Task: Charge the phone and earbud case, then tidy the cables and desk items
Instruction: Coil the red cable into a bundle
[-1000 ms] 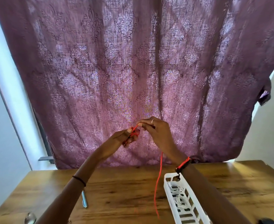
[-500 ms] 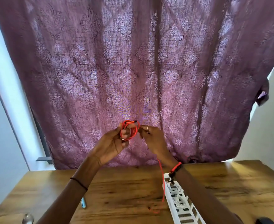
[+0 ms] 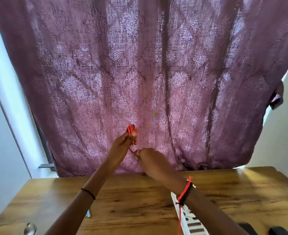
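Observation:
A red cable (image 3: 131,131) is bundled into small loops and held up in front of the curtain by my left hand (image 3: 123,143), fingers closed around the coil. My right hand (image 3: 148,158) sits just below and right of it, pinching a strand of the same cable near the coil. A loose red length (image 3: 179,223) hangs down by my right forearm over the white tray. The phone and earbud case are not visible.
A wooden desk (image 3: 131,200) spans the bottom. A white slotted tray (image 3: 189,223) with white cables lies under my right forearm. A pen-like object (image 3: 88,213) and a shiny round item (image 3: 29,228) lie at the left. A purple curtain (image 3: 148,73) hangs behind.
The hanging red strand has shortened as more loops gathered in my left hand. My right hand dropped lower and to the right of the coil.

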